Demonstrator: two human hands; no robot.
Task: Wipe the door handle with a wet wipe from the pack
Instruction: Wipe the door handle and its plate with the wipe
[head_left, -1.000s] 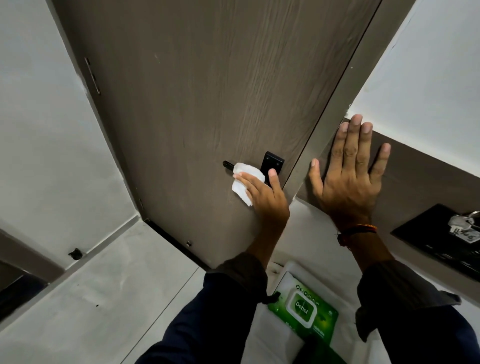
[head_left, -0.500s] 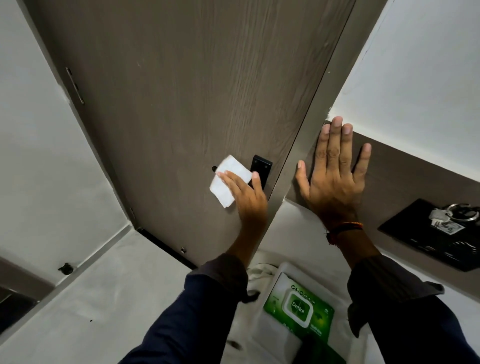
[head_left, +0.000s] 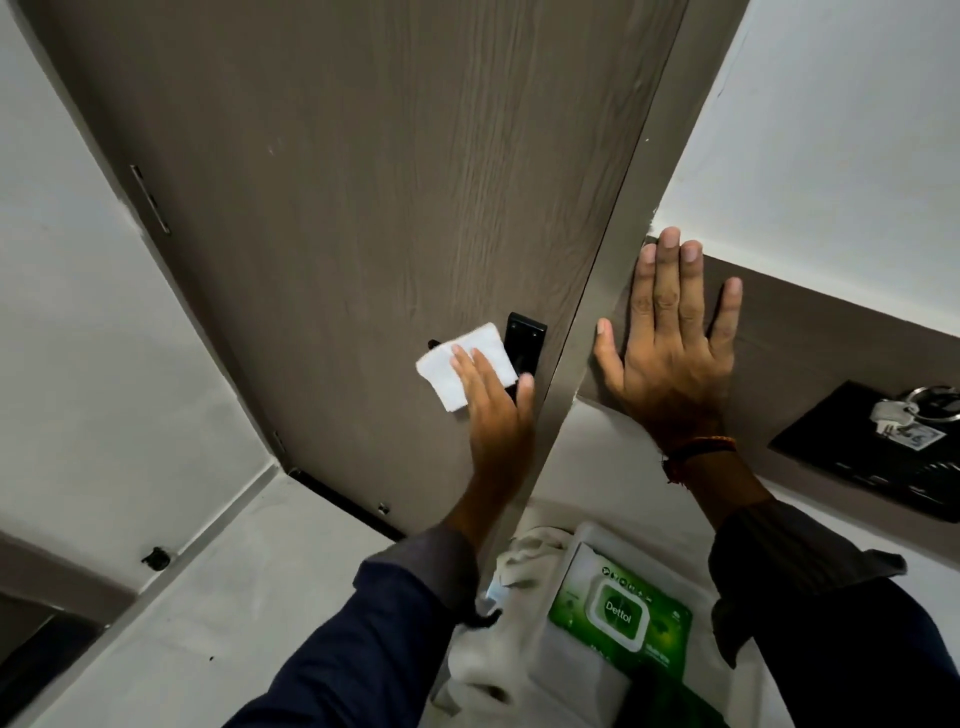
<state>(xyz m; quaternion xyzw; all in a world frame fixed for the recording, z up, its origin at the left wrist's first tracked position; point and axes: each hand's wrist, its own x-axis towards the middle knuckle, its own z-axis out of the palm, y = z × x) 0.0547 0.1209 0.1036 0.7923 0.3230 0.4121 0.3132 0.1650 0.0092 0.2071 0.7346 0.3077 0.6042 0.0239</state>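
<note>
A white wet wipe (head_left: 451, 371) is pressed over the black lever of the door handle (head_left: 524, 343) by my left hand (head_left: 496, 410). Only the lever's tip shows left of the wipe, and the black backplate shows to its right. The handle sits on a brown wood-grain door (head_left: 363, 208). My right hand (head_left: 670, 353) lies flat with fingers spread on the brown wall panel beside the door frame. Below, between my arms, a green Dettol wipe pack (head_left: 621, 618) lies with its lid closed.
A black tray (head_left: 831, 452) with a bunch of keys (head_left: 906, 415) sits on the ledge at right. The pack rests in a white container (head_left: 576, 675) over a cream cloth. A small black door stop (head_left: 155, 558) stands on the pale floor at left.
My left hand has spread the wipe out over the lever and slid along it, thumb now near the backplate. The view has shifted a little; my right hand stays flat on the panel.
</note>
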